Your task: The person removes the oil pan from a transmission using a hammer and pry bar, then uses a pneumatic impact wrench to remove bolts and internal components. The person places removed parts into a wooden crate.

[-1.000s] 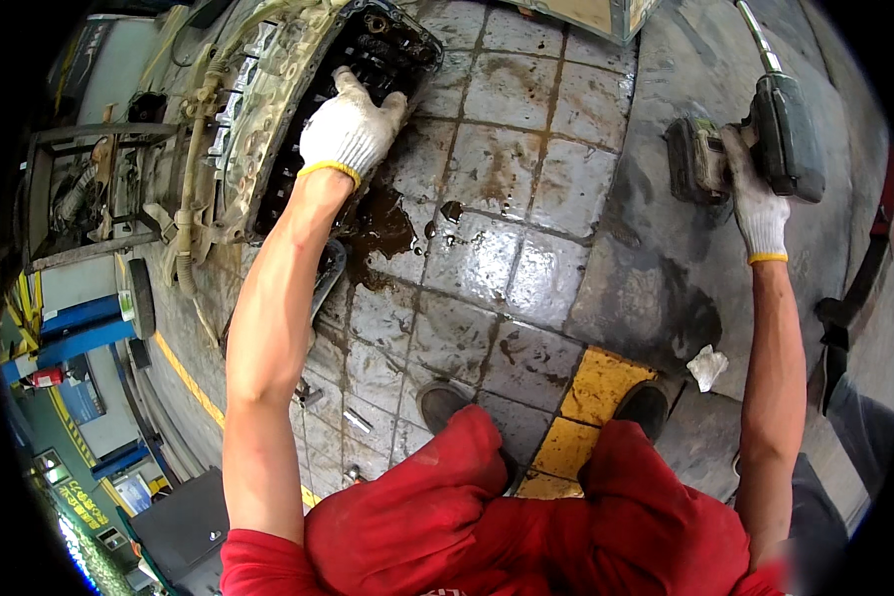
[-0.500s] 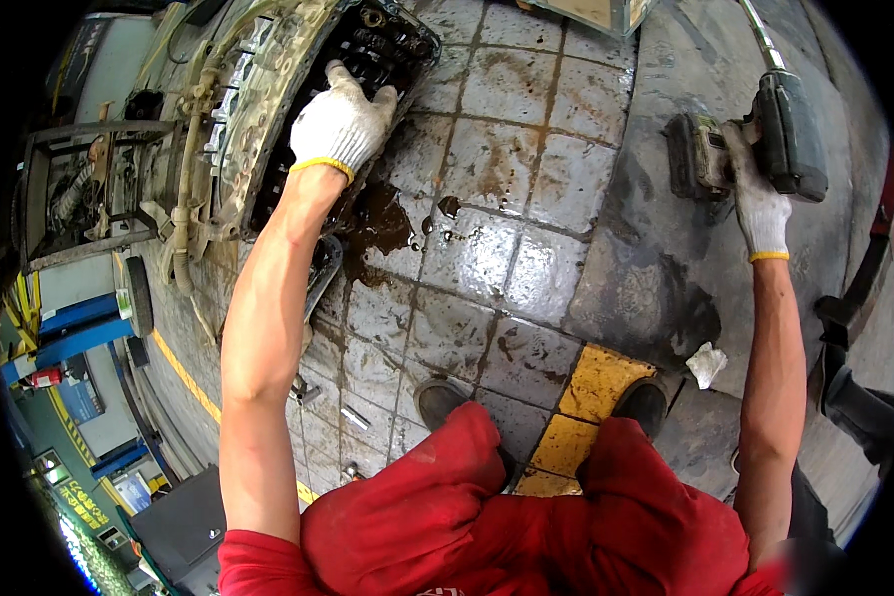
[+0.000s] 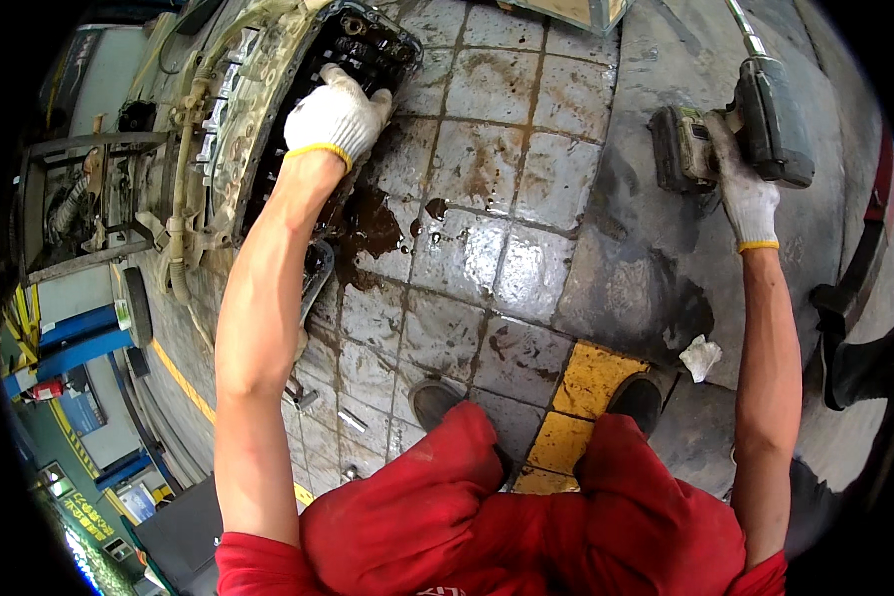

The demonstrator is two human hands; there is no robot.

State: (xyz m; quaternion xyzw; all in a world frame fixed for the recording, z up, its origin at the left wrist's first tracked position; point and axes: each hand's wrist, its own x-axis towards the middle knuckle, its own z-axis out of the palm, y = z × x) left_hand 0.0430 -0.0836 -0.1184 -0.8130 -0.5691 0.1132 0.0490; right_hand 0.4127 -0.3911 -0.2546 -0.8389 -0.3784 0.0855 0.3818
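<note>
An engine block (image 3: 243, 139) lies at the upper left, its dark, oily inside facing up with shafts and bolts showing. My left hand (image 3: 336, 117), in a white knit glove with a yellow cuff, rests on that side with its thumb spread apart; the other fingers are partly hidden. Over at the upper right, my right hand (image 3: 740, 189), gloved alike, is closed around the grip of a cordless impact wrench (image 3: 773, 124). The wrench's long silver extension (image 3: 743, 28) points away from me, and its battery (image 3: 681, 149) is on the left.
Dark oil (image 3: 375, 226) has pooled on the tiles beside the engine. A metal socket (image 3: 352, 420) lies near my left shoe (image 3: 435, 403). A crumpled white rag (image 3: 700, 358) is by my right forearm. A metal frame (image 3: 89, 199) stands far left; a tray-like box (image 3: 576, 12) sits at the top.
The view has shifted slightly, so the engine and wrench appear a little farther left. My left hand stays on the engine, and my right hand keeps hold of the wrench.
</note>
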